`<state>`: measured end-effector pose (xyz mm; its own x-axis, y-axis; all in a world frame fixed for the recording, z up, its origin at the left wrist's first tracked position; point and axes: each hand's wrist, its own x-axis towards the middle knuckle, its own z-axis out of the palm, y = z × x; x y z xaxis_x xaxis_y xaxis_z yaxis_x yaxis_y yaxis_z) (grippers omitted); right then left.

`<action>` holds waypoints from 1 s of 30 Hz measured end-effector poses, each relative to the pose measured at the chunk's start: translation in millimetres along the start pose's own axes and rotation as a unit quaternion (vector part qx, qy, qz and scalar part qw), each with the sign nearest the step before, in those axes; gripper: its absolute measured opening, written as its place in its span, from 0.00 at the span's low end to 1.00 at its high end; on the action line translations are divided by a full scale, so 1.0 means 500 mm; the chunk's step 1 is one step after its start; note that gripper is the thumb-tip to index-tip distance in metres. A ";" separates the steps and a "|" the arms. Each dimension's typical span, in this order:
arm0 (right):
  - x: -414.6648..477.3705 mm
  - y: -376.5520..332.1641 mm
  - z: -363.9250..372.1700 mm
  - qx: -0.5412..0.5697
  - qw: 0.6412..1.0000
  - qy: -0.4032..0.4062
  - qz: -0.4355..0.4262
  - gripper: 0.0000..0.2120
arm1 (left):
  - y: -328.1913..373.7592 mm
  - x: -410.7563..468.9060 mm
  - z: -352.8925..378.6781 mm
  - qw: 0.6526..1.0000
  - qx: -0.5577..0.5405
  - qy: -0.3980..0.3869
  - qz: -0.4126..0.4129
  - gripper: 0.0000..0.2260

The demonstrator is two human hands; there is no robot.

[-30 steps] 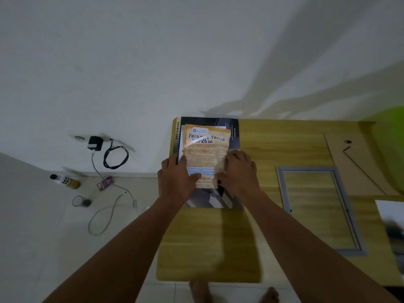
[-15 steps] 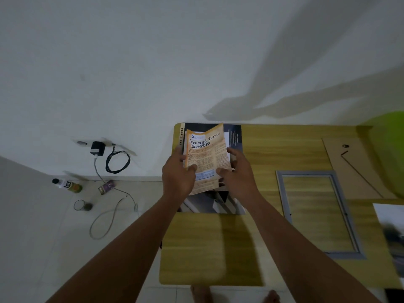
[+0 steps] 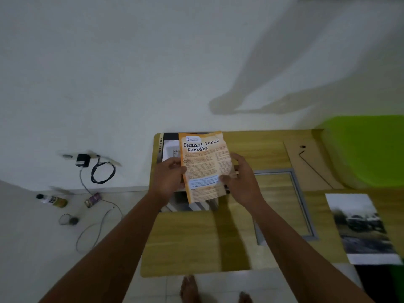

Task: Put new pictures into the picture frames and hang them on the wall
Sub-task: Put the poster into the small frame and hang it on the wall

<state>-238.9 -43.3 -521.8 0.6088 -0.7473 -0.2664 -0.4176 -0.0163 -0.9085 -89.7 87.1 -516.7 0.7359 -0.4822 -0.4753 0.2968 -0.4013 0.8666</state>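
in the head view, an orange leaflet [image 3: 204, 169] with the words "perangi terus narkoba" is held up over the far left part of the wooden table [image 3: 188, 243]. its left edge is pinched by the left hand [image 3: 168, 178], with the thumb on the front. its right edge is pinched by the right hand [image 3: 242, 182], thumb in front and fingers behind. a dark magazine [image 3: 169, 147] is laid flat under the leaflet. an empty grey picture frame [image 3: 273, 171] is laid flat just right of the hands. a brown backing board [image 3: 310, 165] is laid behind it. a grey photo [image 3: 360, 226] is laid near the right edge. a bottle [image 3: 52, 201] is seen on the floor at left.
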 end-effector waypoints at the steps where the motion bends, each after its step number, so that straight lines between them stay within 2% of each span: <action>1: -0.008 0.002 -0.016 -0.004 1.000 0.000 -0.002 0.27 | 0.004 -0.013 0.011 1.000 0.001 -0.008 -0.003 0.09; 5: -0.031 0.014 -0.080 -0.021 1.000 0.007 -0.015 0.23 | 0.023 -0.064 0.060 0.999 -0.024 -0.026 -0.003 0.10; 8: -0.053 0.017 -0.123 -0.129 0.991 0.029 -0.036 0.17 | 0.039 -0.109 0.106 0.998 -0.043 -0.038 -0.004 0.10; 10: -0.065 0.023 -0.144 -0.150 0.986 0.022 -0.067 0.15 | 0.044 -0.135 0.146 0.997 -0.053 -0.051 0.002 0.09; 15: -0.092 0.025 -0.217 0.024 0.994 -0.100 0.028 0.17 | 0.036 -0.187 0.259 0.989 -0.086 -0.116 -0.019 0.09; 18: -0.099 0.045 -0.266 0.057 0.993 -0.101 0.010 0.10 | 0.025 -0.199 0.316 0.985 -0.090 -0.146 -0.035 0.10; 20: -0.099 0.066 -0.289 0.054 0.996 -0.069 -0.004 0.07 | 0.015 -0.199 0.343 0.988 -0.079 -0.129 -0.025 0.09; 24: -0.095 0.125 -0.344 0.061 0.998 -0.012 0.015 0.12 | -0.041 -0.178 0.388 0.994 0.091 0.009 0.061 0.15; 27: -0.096 0.163 -0.379 0.085 0.996 -0.003 0.038 0.13 | -0.077 -0.168 0.412 0.992 0.125 0.027 0.005 0.26; 30: -0.093 0.196 -0.404 0.103 0.992 -0.007 0.066 0.13 | -0.108 -0.154 0.440 0.993 0.104 0.009 -0.062 0.30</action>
<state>-444.5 -144.1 -533.4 0.5682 -0.7240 -0.3911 -0.3485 0.2188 -0.9114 -296.2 -25.3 -560.5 0.7133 -0.4051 -0.5719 0.2558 -0.6092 0.7506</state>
